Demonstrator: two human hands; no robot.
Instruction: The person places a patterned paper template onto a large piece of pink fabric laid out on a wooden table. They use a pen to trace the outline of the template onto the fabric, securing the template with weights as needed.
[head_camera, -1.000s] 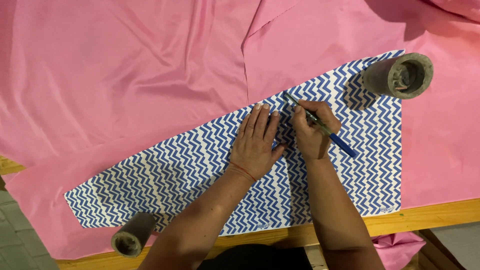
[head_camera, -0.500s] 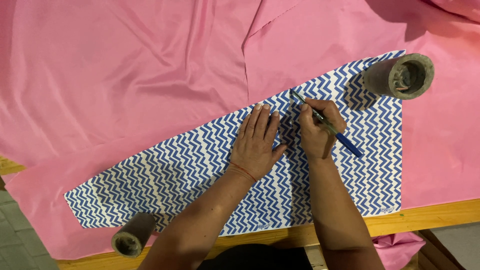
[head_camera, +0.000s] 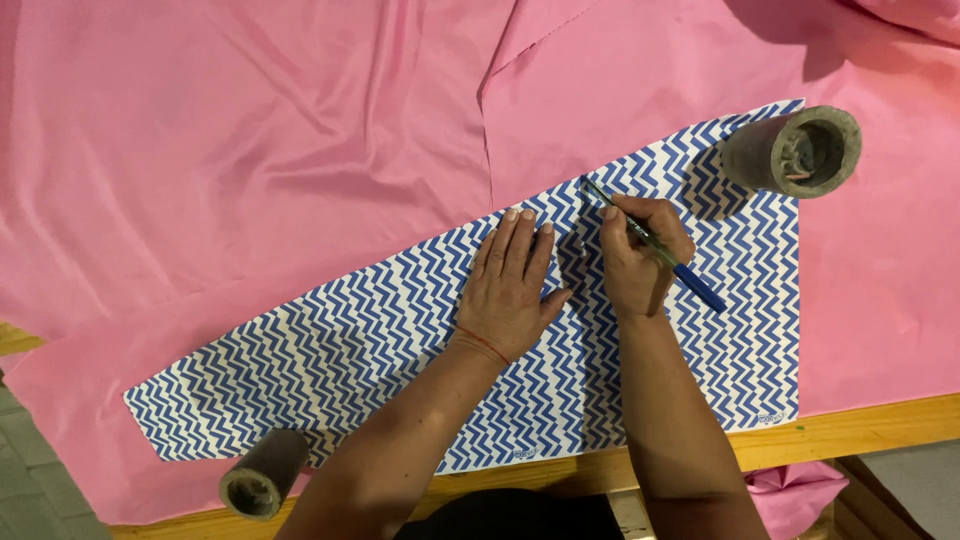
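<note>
A wide sheet of pink fabric (head_camera: 250, 150) covers nearly the whole wooden table (head_camera: 870, 425), whose bare yellow edge shows only along the near side; more pink cloth hangs below that edge at the lower right; on the fabric lies a long pattern piece (head_camera: 380, 340) printed with blue and white zigzags, broad at the right end and tapering to the left, its upper edge running on a slant; a grey cylindrical weight (head_camera: 795, 150) lies on its side on the pattern's upper right corner, open end toward the camera, and a second, smaller grey cylinder (head_camera: 262, 475) rests at the pattern's lower left edge near the table's rim; the left hand (head_camera: 512, 285) lies flat and open on the pattern near its upper edge, fingers spread, pressing the paper down and gripping nothing; just beside it the right hand (head_camera: 640, 255) is closed around a blue pen (head_camera: 690, 283), its tip touching the pattern's slanted upper edge where paper meets pink fabric.
</note>
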